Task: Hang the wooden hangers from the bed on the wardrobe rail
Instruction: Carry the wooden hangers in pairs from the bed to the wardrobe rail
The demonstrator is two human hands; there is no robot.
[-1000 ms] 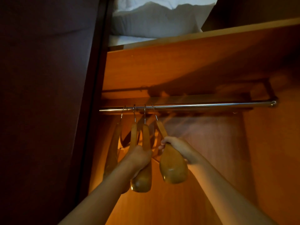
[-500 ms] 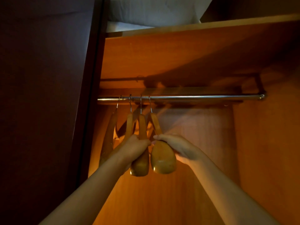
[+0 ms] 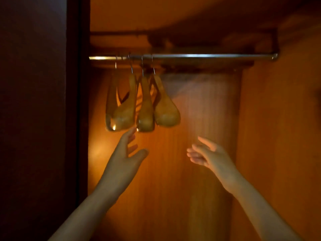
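- Four wooden hangers [image 3: 145, 110] hang by their metal hooks off the wardrobe rail [image 3: 208, 56], bunched up at its left end with the fat rounded ends pointing at the camera.
- The left hand [image 3: 121, 164] is open with straight, spread fingers and holds nothing. It reaches up so the top fingertip sits right at the bottom of the hangers, but I can't tell if it actually touches.
- The right hand [image 3: 209, 154] is open too, with loose fingers and the palm turned leftward. It's empty and sits lower right, clear of the hangers.
- The hands are well apart from each other, and both bare forearms come up from the bottom edge.
- There's a dark door panel [image 3: 34, 119] on the left.
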